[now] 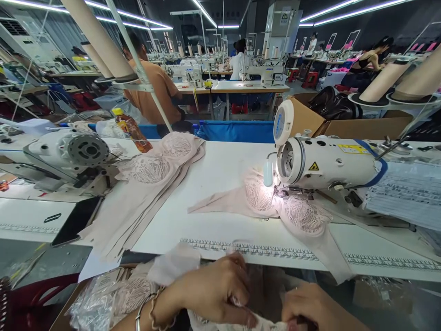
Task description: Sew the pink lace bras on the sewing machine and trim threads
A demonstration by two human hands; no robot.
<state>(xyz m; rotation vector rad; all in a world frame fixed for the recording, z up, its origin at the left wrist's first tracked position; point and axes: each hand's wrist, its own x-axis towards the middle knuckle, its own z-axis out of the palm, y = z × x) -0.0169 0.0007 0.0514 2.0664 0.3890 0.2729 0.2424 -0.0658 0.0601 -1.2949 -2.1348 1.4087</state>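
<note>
Below the table's front edge, my left hand (220,289) has its fingers closed on a pale lace piece (263,323). My right hand (315,308) grips the same piece farther right, its fingers curled. Most of the lace lies hidden by my hands and the frame's lower edge. On the table above, a light pink lace bra (305,218) is spread out under the head of a sewing machine (310,158), whose lamp lights the cup by the needle. A stack of matching bras (148,177) lies to the left.
A printed ruler (268,250) runs along the table's front edge. Beneath my left forearm is a box of lace pieces and plastic wrap (99,299). Another machine (69,151), a bottle (132,131), a dark phone-like slab (77,220) and papers (406,193) stand around. People work behind.
</note>
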